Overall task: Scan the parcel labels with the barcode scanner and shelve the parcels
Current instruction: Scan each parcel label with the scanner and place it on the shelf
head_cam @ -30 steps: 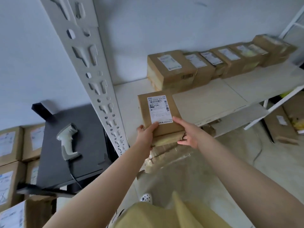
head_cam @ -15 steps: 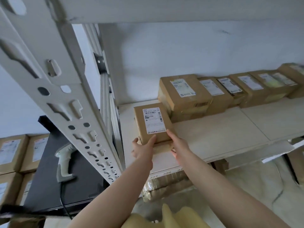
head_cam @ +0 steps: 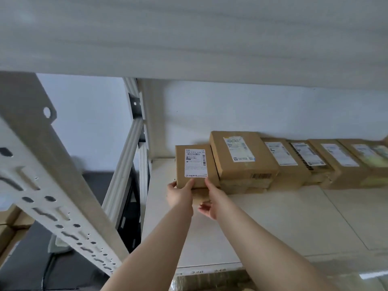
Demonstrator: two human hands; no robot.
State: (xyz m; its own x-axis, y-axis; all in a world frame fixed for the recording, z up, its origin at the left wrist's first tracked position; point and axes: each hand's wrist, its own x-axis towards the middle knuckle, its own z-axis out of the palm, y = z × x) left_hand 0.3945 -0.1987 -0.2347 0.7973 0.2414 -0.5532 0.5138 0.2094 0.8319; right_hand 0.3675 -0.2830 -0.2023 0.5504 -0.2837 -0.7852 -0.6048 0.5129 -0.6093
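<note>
A small brown parcel [head_cam: 194, 164] with a white barcode label lies on the pale shelf board [head_cam: 262, 223], at the left end of a row of parcels and against the larger box [head_cam: 241, 156]. My left hand [head_cam: 180, 194] holds its near left corner, thumb on top by the label. My right hand [head_cam: 210, 201] holds its near right edge, thumb on top and fingers curled below. The barcode scanner is mostly hidden behind the shelf post; only a pale part [head_cam: 57, 246] shows at lower left.
Several labelled parcels [head_cam: 336, 160] line the back of the shelf to the right. The shelf above [head_cam: 189, 38] hangs low overhead. A perforated white post [head_cam: 52, 185] slants across the left. A black table [head_cam: 25, 267] and cardboard boxes [head_cam: 8, 225] lie beyond it.
Both hands have pushed the small parcel deeper onto the shelf until it sits beside the larger box. The view has moved in under the upper shelf, hiding most of the scanner.
</note>
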